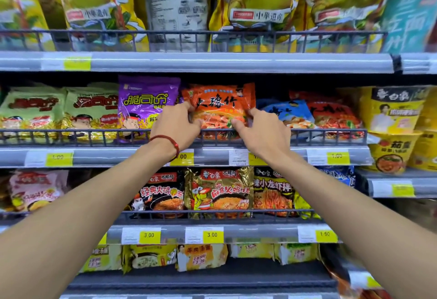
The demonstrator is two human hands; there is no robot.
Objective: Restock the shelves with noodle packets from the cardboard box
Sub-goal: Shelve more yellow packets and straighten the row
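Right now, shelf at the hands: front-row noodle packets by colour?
Pale green plastic noodle packets: 2
Purple plastic packet: 1
Orange plastic packet, gripped by left hand and right hand: 1
Blue plastic packet: 1
Red plastic packet: 1
Total: 6

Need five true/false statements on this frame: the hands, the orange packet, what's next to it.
1. The left hand and the right hand both grip the orange packet. True.
2. The orange packet is on the top shelf in view. False: it is on the second shelf down, behind the wire rail.
3. A purple packet stands just left of the orange packet. True.
4. The red bracelet is on the right wrist. False: it is on the left wrist.
5. A cardboard box shows below the arms. False: no box is in view, only more shelves of packets.
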